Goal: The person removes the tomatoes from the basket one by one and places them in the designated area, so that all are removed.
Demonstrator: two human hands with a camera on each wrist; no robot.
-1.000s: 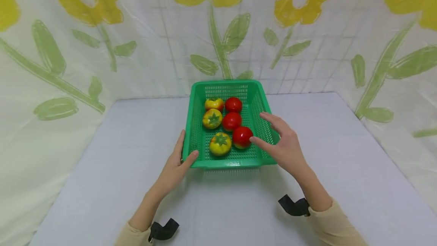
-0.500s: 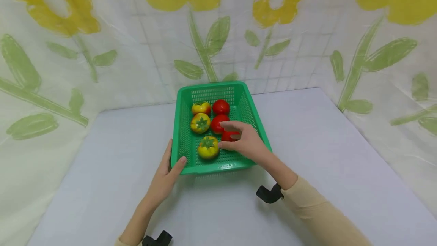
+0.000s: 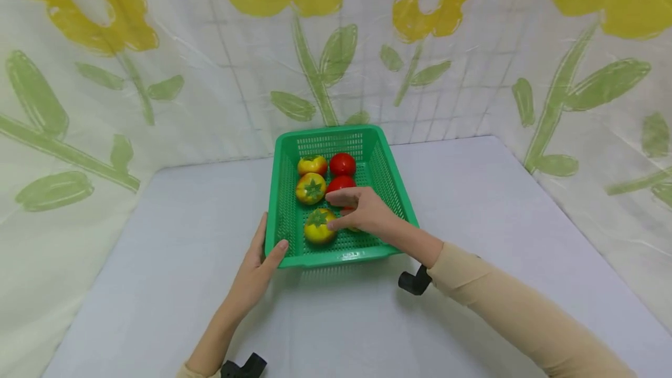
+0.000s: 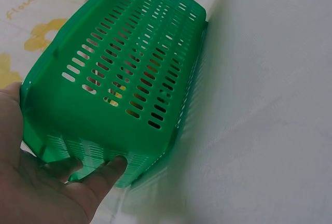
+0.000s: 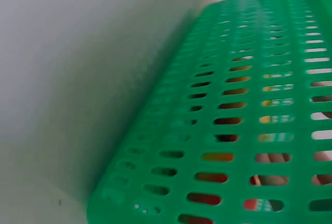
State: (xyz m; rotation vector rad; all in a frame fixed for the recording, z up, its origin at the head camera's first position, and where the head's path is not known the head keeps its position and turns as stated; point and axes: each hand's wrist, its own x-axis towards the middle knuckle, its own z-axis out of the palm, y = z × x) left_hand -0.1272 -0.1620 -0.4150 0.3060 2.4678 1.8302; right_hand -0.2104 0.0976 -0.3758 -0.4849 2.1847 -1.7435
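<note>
In the head view a green plastic basket (image 3: 341, 256) holds several shiny tomatoes, some red, some yellow with green star-shaped tops. My left hand (image 3: 252, 276) grips its near left corner, thumb over the rim; the left wrist view shows fingers (image 4: 104, 180) against the outer wall. Inside the basket, my right hand (image 3: 370, 212) curls round a front red tomato (image 3: 346, 210), mostly hidden, with yellow showing below the thumb. Left of the thumb tip sits a yellow tomato (image 3: 317, 232). Behind are a red tomato (image 3: 341, 183), another yellow one (image 3: 311, 188), and two more at the back.
The basket stands on a white-covered table (image 3: 210, 209), near its back edge. Behind it hangs a whitish curtain (image 3: 210, 104) printed with yellow flowers. Black wrist cameras (image 3: 415, 282) sit below both hands. In the right wrist view the slotted basket wall (image 5: 207, 130) blocks most of the contents.
The right hand has moved left from the basket's right side and closed over the front red tomato, which now shows yellow low down. The left hand keeps its hold; the head view has shifted.
</note>
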